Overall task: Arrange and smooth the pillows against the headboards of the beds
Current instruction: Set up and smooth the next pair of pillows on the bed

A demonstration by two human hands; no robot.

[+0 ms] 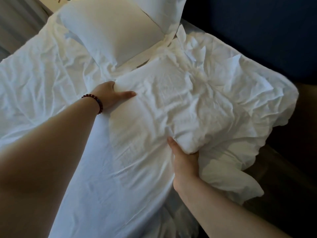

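The fingers of the left hand (109, 95) are tucked out of sight under the far corner of the crumpled pillow (180, 100), with the thumb laid on top, so that corner is pinched. The fingers of the right hand (184, 160) are buried in the bunched near corner and clamped on it. The crumpled pillow lies flat on the bed (42, 74), just beside the upright pillow (111, 31) and near the dark headboard (248, 31). The two corners are best drawn apart until the case is taut. The filling should then be shaken level and the pillow stood against the headboard beside its neighbour. Slack fabric hanging over the bed's edge should be gathered in first, or it may be trapped underneath.
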